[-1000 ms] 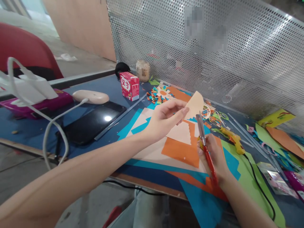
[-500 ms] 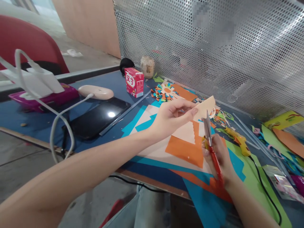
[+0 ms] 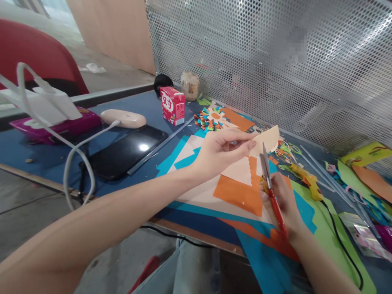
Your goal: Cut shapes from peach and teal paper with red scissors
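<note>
Between thumb and fingers, my left hand [image 3: 225, 149] pinches a pale cream piece of paper [image 3: 269, 138] above the table. Red-handled scissors [image 3: 274, 200] are gripped in my right hand [image 3: 283, 200], their blades pointing up at the lower edge of that paper. Whether the blades touch it I cannot tell. Below the hands lie orange paper [image 3: 237, 194], cream sheets [image 3: 196, 188] and blue paper [image 3: 167, 163] in a loose stack. A fringed paper flower [image 3: 216, 117] in orange, blue and cream rests behind my left hand.
Left of the stack are a black phone [image 3: 128, 151], a white device [image 3: 123, 118] on a cable, and a pink box [image 3: 172, 105]. To the right lie a yellow glue gun [image 3: 306, 179] and clear sticks [image 3: 346, 192]. A perforated metal panel [image 3: 245, 53] stands behind.
The scissors' blades have shifted slightly left and now look a little closer together. The cream paper's outer end has moved slightly right and down.
</note>
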### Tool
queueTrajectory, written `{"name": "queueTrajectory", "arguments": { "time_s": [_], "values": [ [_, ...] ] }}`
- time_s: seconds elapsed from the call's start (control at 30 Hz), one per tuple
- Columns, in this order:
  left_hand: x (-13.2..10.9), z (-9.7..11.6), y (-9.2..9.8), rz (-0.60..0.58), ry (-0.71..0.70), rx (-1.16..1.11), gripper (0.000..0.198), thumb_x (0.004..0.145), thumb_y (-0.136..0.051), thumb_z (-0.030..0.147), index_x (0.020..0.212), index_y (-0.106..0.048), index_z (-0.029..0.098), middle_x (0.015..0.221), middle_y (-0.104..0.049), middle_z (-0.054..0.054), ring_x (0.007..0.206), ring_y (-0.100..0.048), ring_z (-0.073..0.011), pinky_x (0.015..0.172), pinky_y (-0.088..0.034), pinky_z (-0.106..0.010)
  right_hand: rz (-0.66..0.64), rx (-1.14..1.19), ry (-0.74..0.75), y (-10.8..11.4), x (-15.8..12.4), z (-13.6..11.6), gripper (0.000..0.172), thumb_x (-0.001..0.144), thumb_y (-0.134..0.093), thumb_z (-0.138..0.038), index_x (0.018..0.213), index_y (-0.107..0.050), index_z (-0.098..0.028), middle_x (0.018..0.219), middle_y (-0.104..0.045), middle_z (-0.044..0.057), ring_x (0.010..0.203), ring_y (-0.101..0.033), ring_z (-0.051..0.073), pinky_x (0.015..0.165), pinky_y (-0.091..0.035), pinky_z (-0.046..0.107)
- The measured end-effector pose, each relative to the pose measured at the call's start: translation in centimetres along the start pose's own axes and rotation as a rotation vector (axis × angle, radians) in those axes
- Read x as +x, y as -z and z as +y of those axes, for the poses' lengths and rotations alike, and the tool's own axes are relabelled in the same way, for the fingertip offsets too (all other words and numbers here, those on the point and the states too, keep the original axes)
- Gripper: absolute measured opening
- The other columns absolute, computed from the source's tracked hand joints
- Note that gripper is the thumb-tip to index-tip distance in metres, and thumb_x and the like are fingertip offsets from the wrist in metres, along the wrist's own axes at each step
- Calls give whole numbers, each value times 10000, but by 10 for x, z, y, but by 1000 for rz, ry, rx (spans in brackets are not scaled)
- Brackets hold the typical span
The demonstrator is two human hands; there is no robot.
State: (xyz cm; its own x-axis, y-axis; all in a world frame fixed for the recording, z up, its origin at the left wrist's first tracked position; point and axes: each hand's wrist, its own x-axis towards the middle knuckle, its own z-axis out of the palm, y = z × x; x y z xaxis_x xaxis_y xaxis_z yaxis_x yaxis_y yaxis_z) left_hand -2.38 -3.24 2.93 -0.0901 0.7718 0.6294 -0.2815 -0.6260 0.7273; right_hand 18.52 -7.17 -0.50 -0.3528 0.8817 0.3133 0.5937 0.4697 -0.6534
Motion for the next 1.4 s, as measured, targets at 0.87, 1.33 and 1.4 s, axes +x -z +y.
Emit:
{"name": "queueTrajectory", "arguments": {
  "time_s": [0.87,1.33,1.4],
  "values": [
    [0,1,1,-42,-2,-8,120,726,-671,126,767,-772,176,690,-673,-10,612,-579,-79,562,-470,-215,-35,54,-21,1,-1,-1,222,848,-569,-404,859,-399,-261,660,-532,-42,534,-476,149,490,-375,277],
    [-4,3,-1,-50,119,9,113,719,-720,250,729,-711,138,638,-654,-11,539,-525,-68,477,-427,-195,24,46,10,-2,1,0,229,854,-551,-424,842,-395,-257,634,-470,-55,487,-421,126,441,-330,248],
    [-4,4,-1,-57,189,20,131,721,-713,261,715,-694,132,601,-626,-3,496,-482,-57,443,-397,-192,29,66,-14,-2,1,1,231,855,-551,-429,844,-395,-259,618,-446,-62,479,-401,123,431,-316,241]
  ]
}}
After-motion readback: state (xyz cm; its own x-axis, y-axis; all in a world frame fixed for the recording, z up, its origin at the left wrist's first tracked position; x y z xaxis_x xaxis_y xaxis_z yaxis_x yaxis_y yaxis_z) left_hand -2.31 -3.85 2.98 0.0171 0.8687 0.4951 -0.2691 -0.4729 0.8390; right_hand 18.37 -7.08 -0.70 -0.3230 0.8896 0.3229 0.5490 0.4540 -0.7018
